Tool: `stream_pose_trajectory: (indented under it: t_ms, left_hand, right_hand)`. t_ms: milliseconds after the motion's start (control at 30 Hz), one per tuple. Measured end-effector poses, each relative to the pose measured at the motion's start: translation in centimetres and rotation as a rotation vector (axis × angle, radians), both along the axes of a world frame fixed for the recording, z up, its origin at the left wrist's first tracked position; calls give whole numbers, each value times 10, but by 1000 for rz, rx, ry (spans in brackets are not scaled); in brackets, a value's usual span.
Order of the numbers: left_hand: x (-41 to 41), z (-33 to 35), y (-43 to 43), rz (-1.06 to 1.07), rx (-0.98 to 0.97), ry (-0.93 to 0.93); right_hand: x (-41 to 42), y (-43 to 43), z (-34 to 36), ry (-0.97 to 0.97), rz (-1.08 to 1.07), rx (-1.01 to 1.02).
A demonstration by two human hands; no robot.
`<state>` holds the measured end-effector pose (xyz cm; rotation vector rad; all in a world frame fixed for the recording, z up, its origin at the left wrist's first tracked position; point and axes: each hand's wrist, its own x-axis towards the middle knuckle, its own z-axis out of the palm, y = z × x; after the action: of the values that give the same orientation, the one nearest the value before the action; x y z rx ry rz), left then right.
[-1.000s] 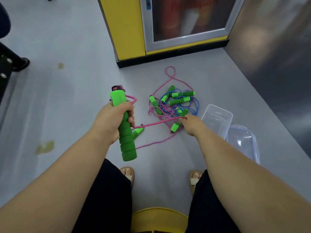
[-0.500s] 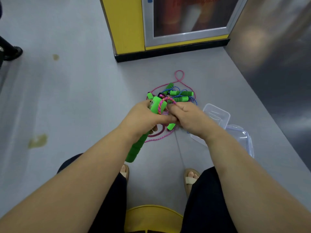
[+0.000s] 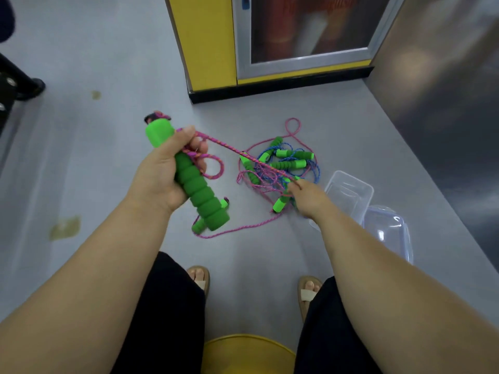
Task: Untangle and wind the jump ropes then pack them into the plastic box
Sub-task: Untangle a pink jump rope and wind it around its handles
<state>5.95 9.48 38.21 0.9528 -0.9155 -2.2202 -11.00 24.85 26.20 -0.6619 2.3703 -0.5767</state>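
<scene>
My left hand (image 3: pixel 164 174) grips a green foam jump-rope handle (image 3: pixel 194 184), held upright, with loops of pink rope (image 3: pixel 216 168) caught under its fingers. From there the pink rope runs taut to my right hand (image 3: pixel 307 197), which pinches it low over the floor. Just beyond that hand lies a tangled pile of pink and blue ropes with several green handles (image 3: pixel 286 164). A second green handle (image 3: pixel 199 225) lies on the floor under the held one. The clear plastic box (image 3: pixel 351 190) stands to the right of my right hand.
The box's clear lid (image 3: pixel 388 233) lies beside the box, near a dark wall on the right. A yellow cabinet with a glass door (image 3: pixel 213 44) stands behind the pile. My sandalled feet (image 3: pixel 199 276) and a yellow stool edge (image 3: pixel 243 352) are below.
Half a second ago both hands met at the handle, laying rope on it. Now my right hand has moved away down to the right, drawing the pink rope taut.
</scene>
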Motion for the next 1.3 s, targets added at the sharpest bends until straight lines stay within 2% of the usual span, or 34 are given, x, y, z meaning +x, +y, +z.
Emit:
stream_pose_trajectory:
  t_ms: [100, 133, 200, 333, 400, 467, 600, 667, 733, 833, 933, 1033, 1100, 1133, 1200, 1300]
  left_hand:
    - [2, -17, -9, 68, 47, -153]
    - [2, -22, -9, 91, 58, -167]
    - [-2, -24, -2, 125, -25, -140]
    - [-19, -20, 28, -24, -523, -221]
    - [-23, -22, 40, -198, -761, -317]
    - [-22, -24, 44, -400, -835, -338]
    - [-19, -21, 35, -581, -631, -303]
    - [-20, -17, 35, -687, -583, -277]
    - [-22, -16, 36, -730, -628, -317]
    - [-26, -16, 37, -639, -687, -417]
    - [-24, -16, 30, -392, -403, -286]
    - [-14, -12, 13, -216, -170, -113]
    - [-6, -13, 0, -133, -103, -91]
    - [-2, -15, -5, -100, -84, -112]
    - [5, -21, -11, -63, -61, -171]
    - [8, -28, -13, -53, -64, -228]
  right_hand:
    - [3, -13, 22, -5, -364, -472]
    - [6, -16, 34, 49, -371, -582]
    - [18, -16, 56, 186, -147, -576]
    - [52, -13, 79, 209, 347, -273]
    - [60, -13, 81, 218, 466, -241]
    - [58, -11, 84, 190, 465, -310]
    - [46, -5, 80, 2, 267, -579]
    - [42, -6, 80, -43, 210, -614]
    - [40, -6, 79, -66, 164, -600]
    - [35, -8, 75, -151, 73, -614]
    - [21, -8, 66, -314, 72, -592]
    - [6, -8, 34, -290, 173, -289]
    - [1, -6, 10, -185, 224, -52]
    - [-1, -6, -1, -129, 211, 3]
    - [-2, -10, -11, -63, 114, -46]
    - [7, -28, 12, -17, -75, -354]
